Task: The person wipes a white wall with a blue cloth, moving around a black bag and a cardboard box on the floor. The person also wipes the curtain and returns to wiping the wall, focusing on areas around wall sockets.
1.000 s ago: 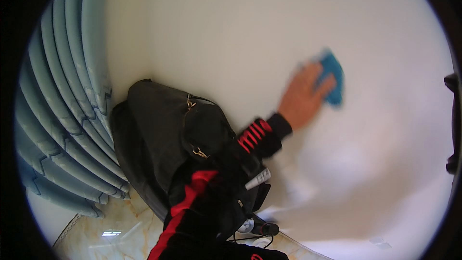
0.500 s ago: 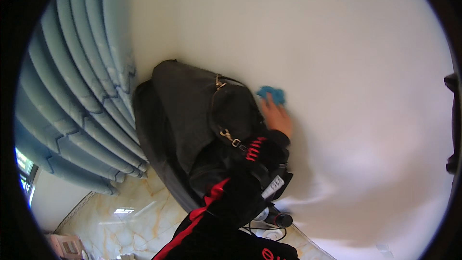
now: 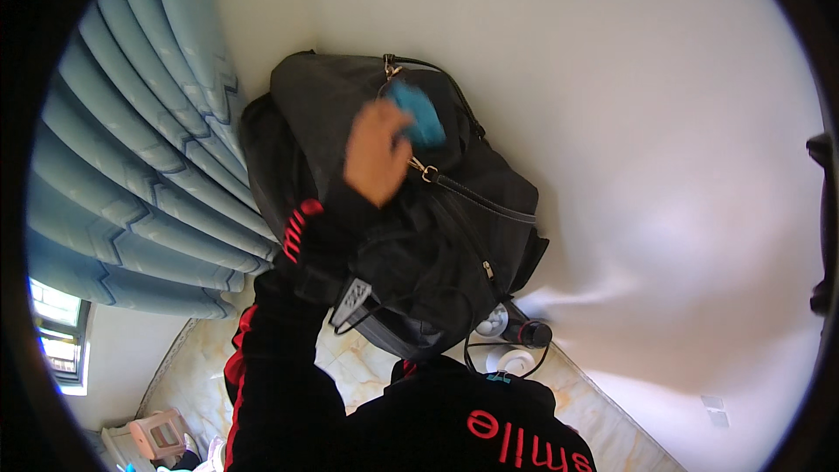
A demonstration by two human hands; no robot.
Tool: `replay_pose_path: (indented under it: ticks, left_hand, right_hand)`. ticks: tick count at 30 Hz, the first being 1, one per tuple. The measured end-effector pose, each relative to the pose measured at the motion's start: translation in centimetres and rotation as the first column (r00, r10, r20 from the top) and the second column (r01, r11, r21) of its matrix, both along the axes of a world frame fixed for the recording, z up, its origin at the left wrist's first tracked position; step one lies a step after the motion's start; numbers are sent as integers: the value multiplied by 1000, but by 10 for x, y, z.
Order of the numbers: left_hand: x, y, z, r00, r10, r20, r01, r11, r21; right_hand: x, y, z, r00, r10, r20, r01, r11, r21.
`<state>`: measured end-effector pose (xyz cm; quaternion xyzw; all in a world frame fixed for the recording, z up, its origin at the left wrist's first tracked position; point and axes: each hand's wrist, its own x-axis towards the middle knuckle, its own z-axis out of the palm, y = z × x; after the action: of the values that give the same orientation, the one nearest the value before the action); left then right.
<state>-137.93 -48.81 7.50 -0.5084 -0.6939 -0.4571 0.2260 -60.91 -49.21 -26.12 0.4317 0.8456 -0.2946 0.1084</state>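
Observation:
My left hand [image 3: 377,155] is up over a large black bag [image 3: 323,96] that stands against the wall. Its fingers are curled on a blue cloth [image 3: 419,115], which lies over the bag's upper pocket beside a gold clasp; both hand and cloth are slightly blurred. A black strap [image 3: 485,199] with a gold ring crosses the bag just below the cloth. The black sleeve [image 3: 284,345] of my left arm, striped red, reaches in from the lower left. My right hand is out of view.
Blue curtains [image 3: 131,183] hang on the left. A white wall [image 3: 647,166] rises behind and right of the bag. On the marbled floor [image 3: 345,371] by the bag's base are a black cylinder [image 3: 535,334], a white round thing [image 3: 509,361] and a cable. A pink box [image 3: 159,434] stands lower left.
My left hand has moved the cloth from the wall, right of the bag, leftward and up over the bag's pocket. The view has shifted, showing more floor.

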Motion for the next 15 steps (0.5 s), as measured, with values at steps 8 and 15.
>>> replay_pose_path:
  ticks: [8,15]
  left_hand:
    - [148,-31,-46,567,-697,439,824,494,-279]
    - [-4,-65,10,991,96,96,-102,993,55]
  right_hand:
    - [16,-22,-27,994,94,56,-91,994,-64]
    - [-13,-43,-4,697,-716,-50,636,649,-418]
